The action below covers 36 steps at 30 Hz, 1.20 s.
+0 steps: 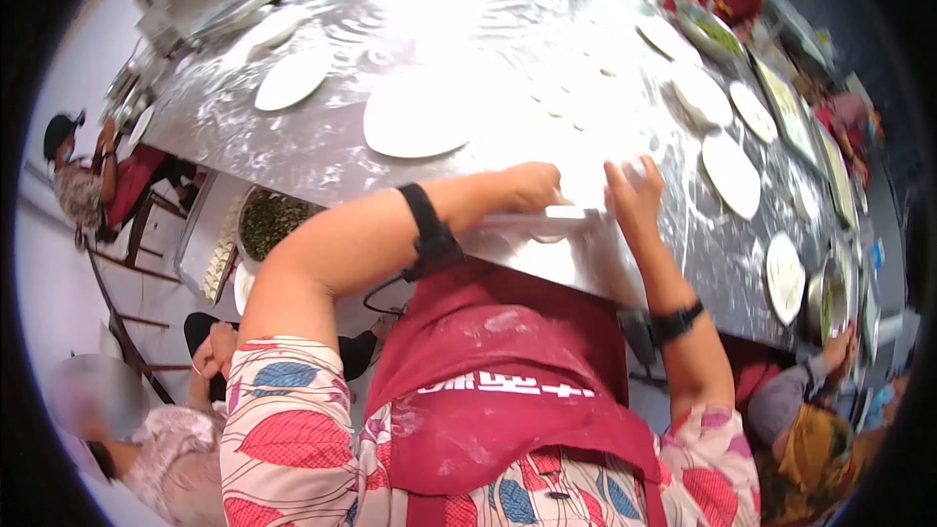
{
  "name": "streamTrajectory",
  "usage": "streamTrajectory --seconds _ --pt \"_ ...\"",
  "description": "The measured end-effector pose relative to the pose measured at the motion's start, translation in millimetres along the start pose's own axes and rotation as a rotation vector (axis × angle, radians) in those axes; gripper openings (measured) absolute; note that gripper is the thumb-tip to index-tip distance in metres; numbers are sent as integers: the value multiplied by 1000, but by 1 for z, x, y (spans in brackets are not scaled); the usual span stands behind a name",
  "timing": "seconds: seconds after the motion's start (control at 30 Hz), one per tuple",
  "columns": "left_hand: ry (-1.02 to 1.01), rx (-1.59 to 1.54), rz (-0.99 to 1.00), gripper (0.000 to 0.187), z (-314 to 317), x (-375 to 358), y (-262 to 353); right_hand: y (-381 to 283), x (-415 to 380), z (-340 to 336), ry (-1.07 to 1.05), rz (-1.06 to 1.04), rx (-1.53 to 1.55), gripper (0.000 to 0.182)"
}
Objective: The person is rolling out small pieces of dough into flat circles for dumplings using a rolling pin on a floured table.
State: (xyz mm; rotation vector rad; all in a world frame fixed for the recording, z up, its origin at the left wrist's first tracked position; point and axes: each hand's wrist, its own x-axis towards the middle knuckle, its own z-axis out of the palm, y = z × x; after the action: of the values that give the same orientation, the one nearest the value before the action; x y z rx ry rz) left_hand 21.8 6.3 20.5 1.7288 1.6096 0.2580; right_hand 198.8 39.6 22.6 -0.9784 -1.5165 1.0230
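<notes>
My left hand [533, 187] is closed in a fist low over the near part of the metal table [342, 151]. Just below its knuckles lies a short pale rod [565, 212], with a small flat whitish piece that looks like dough [549, 236] beneath it. To the right of the rod, my right hand [638, 193] is raised with its fingers curled. Something whitish shows between those fingers, but glare hides what it is. Several small dough pieces [554, 114] lie on the table beyond my hands.
Flour streaks the table around a large white round shape [415, 132] and a white oval one [731, 176]. Bowls of chopped green filling stand at the far right [717, 36] and lower left [273, 224]. Several people work around the edges; one sits at left [102, 176].
</notes>
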Motion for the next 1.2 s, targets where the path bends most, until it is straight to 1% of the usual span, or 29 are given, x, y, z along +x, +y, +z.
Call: streamTrajectory --seconds 0.03,0.07,0.1,0.17,0.23,0.27,0.3,0.33,0.37,0.4,0.43,0.5,0.57,0.6,0.7,0.77,0.87,1.0,1.1,1.2 --pt "38 63 35 30 1 -9 5 -8 -15 -9 -28 5 -27 15" --pt "120 144 100 25 10 -8 -1 -7 -30 -18 -38 54 -57 14" --pt "120 147 122 21 16 -8 -3 -8 -46 -25 -42 54 -101 14" --pt "120 55 219 19 18 -6 -11 -6 -69 -35 -72 54 -48 16" --pt "116 -124 214 18 -2 -11 -18 -11 -78 -36 -94 55 37 18" --pt "170 -130 237 18 -16 -12 -26 -12 -79 -35 -99 58 80 19" --pt "186 -144 204 19 -32 -12 -36 -11 -78 -33 -96 72 95 19" --pt "181 -262 190 17 -53 -20 -45 -11 -77 -33 -91 88 107 19" --pt "216 -252 155 15 -74 -24 -58 -10 -76 -34 -82 103 118 18" --pt "265 -209 117 18 -99 -34 -65 -10 -75 -34 -86 86 106 18" --pt "339 -209 48 25 -118 -34 -84 -10 -75 -34 -87 72 94 18" --pt "628 315 -106 30 -143 -36 -105 -9 -77 -34 -91 52 88 18" --pt "637 342 -101 33 -157 -34 -108 -9 -78 -36 -101 37 92 18" --pt "538 282 -122 34 -159 -24 -103 -9 -79 -37 -101 39 94 18" --pt "294 269 60 36 -147 3 -67 -9 -82 -38 -109 43 93 19" --pt "212 360 50 45 -134 29 -45 -10 -83 -39 -116 39 79 19" --pt "188 483 40 64 -127 83 -34 -10 -82 -41 -144 62 87 19" --pt "113 639 -94 93 -134 128 -14 -1 -81 -49 -200 39 51 19" --pt "45 716 -122 93 -137 150 -7 -3 -76 -51 -255 -2 63 20" --pt "34 721 -64 83 -135 169 -17 -2 -74 -52 -312 1 131 23"
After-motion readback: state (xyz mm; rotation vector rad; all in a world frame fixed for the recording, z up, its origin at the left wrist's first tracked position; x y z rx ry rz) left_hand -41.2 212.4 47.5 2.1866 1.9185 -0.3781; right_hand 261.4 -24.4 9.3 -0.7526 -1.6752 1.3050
